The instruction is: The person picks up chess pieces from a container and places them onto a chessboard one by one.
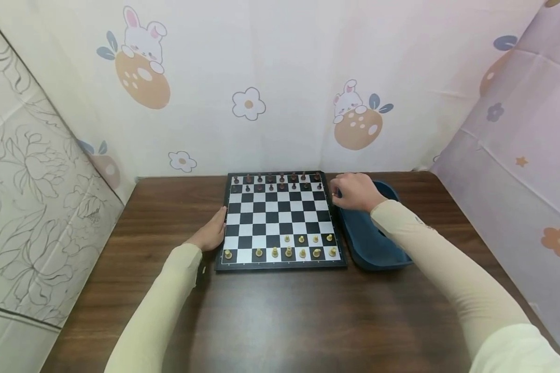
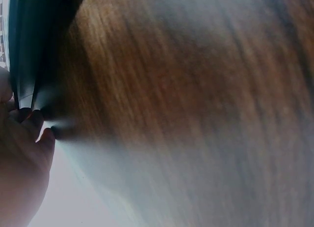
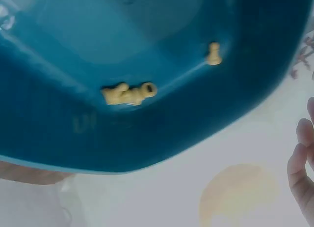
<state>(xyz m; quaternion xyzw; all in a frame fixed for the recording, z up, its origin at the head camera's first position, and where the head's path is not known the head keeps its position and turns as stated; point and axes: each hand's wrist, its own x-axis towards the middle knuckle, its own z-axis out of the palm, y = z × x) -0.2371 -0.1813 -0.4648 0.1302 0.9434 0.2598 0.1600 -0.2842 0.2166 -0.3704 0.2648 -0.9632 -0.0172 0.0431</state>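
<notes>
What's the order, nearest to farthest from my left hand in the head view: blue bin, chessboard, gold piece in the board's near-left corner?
1. Chessboard, its left edge at the left hand.
2. Gold piece, near-left corner square.
3. Blue bin, beyond the board's right side.

Noted on a brown wood-grain table [image 1: 270, 321]: a black-framed, black-and-white chessboard [image 1: 271, 207]. Counted along its far side: sixteen dark red chess pieces [image 1: 282, 178] in two rows. Counted along its near side: seven pale yellow chess pieces [image 1: 288, 252] in the nearest row, one at the left corner, with four pale yellow pawns [image 1: 301, 239] farther in, toward the right. Observed against the board's left edge: left hand [image 1: 211, 231], laid straight. Observed above the far end of a blue tray [image 1: 361, 233], just right of the board: right hand [image 1: 357, 192], bent inward, any held item indiscernible. Recorded behind: a white curtain [image 1: 289, 62] printed with rabbits [image 1: 142, 44] and flowers [image 1: 249, 104].
</notes>
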